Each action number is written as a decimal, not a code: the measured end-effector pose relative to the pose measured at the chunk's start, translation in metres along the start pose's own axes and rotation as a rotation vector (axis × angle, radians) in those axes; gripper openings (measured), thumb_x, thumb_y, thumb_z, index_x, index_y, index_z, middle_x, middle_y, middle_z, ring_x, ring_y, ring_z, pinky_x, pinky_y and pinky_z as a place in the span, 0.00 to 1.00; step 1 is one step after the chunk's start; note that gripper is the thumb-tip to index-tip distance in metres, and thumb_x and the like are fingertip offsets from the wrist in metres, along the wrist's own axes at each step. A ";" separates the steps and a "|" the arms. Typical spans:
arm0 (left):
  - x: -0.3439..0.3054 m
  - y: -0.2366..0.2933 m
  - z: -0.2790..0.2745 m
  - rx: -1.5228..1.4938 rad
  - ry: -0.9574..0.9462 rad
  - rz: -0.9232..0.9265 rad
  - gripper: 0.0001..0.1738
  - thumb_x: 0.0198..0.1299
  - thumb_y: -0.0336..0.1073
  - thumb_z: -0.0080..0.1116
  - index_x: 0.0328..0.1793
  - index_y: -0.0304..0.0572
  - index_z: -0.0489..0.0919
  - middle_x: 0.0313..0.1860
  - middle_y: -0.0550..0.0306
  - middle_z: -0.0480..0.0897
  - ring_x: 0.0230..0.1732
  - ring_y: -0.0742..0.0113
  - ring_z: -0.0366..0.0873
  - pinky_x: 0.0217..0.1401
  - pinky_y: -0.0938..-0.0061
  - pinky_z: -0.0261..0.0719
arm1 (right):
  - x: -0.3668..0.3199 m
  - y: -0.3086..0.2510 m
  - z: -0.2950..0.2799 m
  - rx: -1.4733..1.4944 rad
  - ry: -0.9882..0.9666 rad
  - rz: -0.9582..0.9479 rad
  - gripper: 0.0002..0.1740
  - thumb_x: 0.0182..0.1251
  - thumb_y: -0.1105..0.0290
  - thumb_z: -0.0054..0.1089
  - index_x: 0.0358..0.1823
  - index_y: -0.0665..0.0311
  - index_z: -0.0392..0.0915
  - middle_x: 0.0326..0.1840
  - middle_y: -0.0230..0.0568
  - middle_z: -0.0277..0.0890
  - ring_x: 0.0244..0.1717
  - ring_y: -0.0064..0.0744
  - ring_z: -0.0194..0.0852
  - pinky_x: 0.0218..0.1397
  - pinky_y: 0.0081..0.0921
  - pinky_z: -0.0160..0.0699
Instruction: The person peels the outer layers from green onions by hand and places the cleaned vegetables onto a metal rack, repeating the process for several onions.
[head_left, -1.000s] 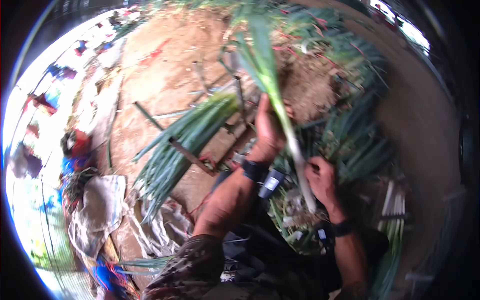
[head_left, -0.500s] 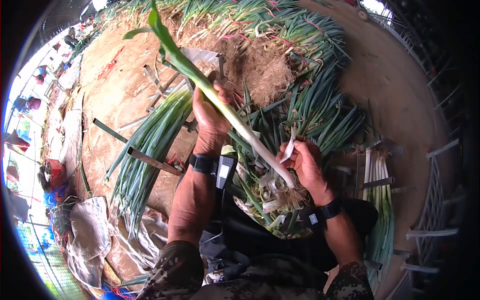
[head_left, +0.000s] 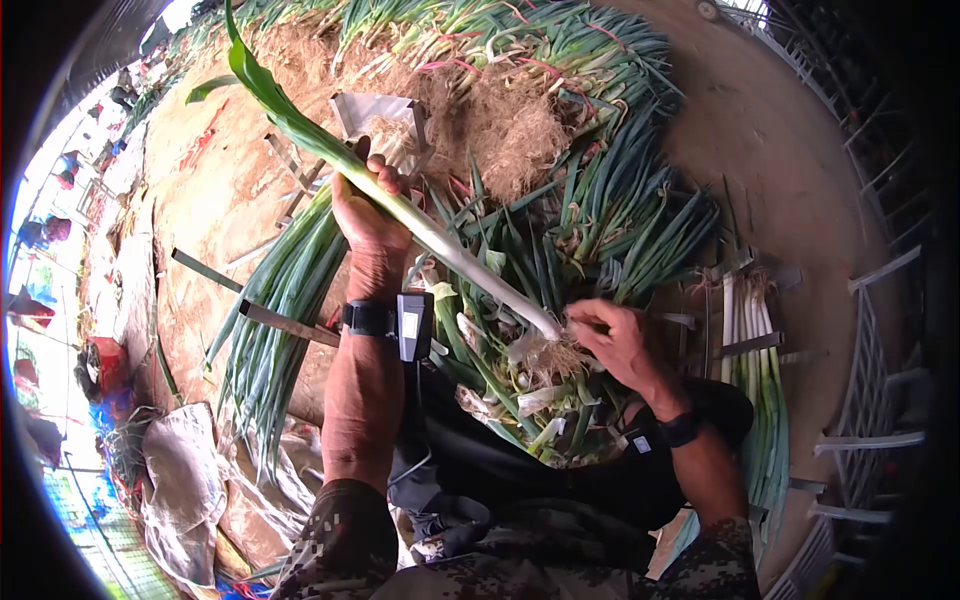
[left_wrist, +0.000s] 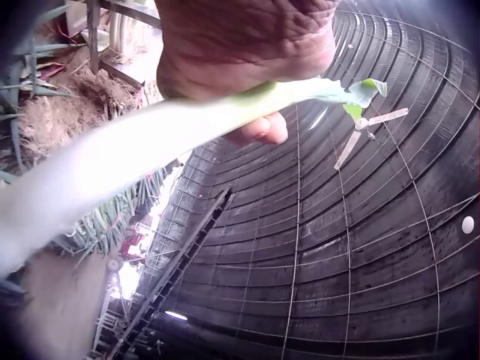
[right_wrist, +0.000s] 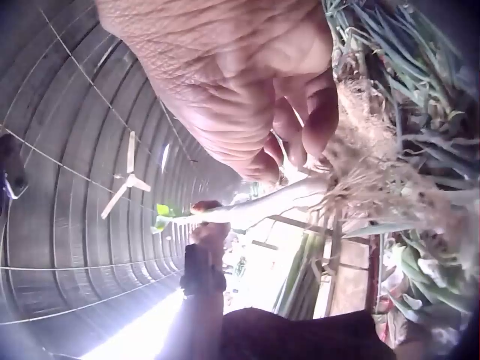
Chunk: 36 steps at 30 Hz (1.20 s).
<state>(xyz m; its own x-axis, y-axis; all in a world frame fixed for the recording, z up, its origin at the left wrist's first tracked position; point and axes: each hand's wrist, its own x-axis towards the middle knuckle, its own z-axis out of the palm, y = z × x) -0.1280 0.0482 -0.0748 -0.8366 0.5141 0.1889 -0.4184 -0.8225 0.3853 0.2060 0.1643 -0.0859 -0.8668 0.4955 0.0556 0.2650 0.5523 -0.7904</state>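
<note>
A long green onion (head_left: pixel 455 257), white toward its roots and green at the top, lies slantwise across the middle of the head view. My left hand (head_left: pixel 370 210) grips it below the leaves, thumb and fingers wrapped round the stalk. At the lower end, by the stringy roots (head_left: pixel 550 360), my right hand (head_left: pixel 625 345) has its fingers bent, with the fingertips pinching at the white base. The right wrist view shows these curled fingers (right_wrist: pixel 319 124) right over the root end. Peeled skins and leaf scraps (head_left: pixel 545 400) lie heaped below the roots.
A bundle of green onions (head_left: pixel 280 300) rests on a metal rack at left, and trimmed ones (head_left: pixel 750 320) lie in another at right. Beyond are a heap of unpeeled onions (head_left: pixel 630 200) and a brown mass of roots (head_left: pixel 510 130). A pale sack (head_left: pixel 185 465) lies lower left.
The green onion first stood steeper, then swung leftward with my left hand. Half a second ago my right hand held a strip of white skin; now the strip is gone and its fingertips are at the base.
</note>
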 end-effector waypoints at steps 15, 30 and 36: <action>-0.011 -0.007 0.009 -0.154 -0.062 -0.137 0.19 0.78 0.46 0.41 0.52 0.36 0.72 0.38 0.53 0.76 0.34 0.65 0.73 0.40 0.72 0.80 | 0.033 -0.007 0.031 0.115 -0.147 -0.031 0.10 0.60 0.69 0.67 0.40 0.67 0.80 0.33 0.46 0.85 0.35 0.38 0.87 0.39 0.31 0.83; -0.007 -0.007 0.008 -0.015 0.266 -0.122 0.26 0.73 0.59 0.46 0.48 0.40 0.74 0.37 0.53 0.80 0.35 0.60 0.77 0.41 0.66 0.79 | 0.028 0.003 0.037 0.276 -0.012 -0.074 0.13 0.61 0.67 0.67 0.41 0.69 0.78 0.41 0.46 0.85 0.41 0.35 0.87 0.42 0.32 0.85; -0.006 -0.009 -0.001 -0.044 0.252 -0.126 0.21 0.76 0.50 0.45 0.53 0.38 0.74 0.42 0.45 0.79 0.41 0.56 0.77 0.51 0.63 0.81 | 0.029 -0.015 0.040 -0.024 -0.013 -0.037 0.11 0.60 0.65 0.68 0.40 0.62 0.80 0.33 0.46 0.85 0.35 0.43 0.87 0.38 0.34 0.83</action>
<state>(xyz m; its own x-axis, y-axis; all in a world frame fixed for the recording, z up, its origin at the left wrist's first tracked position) -0.1192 0.0518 -0.0800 -0.8365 0.5404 -0.0907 -0.5348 -0.7689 0.3506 0.1601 0.1440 -0.0968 -0.8817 0.4656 0.0766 0.2424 0.5863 -0.7730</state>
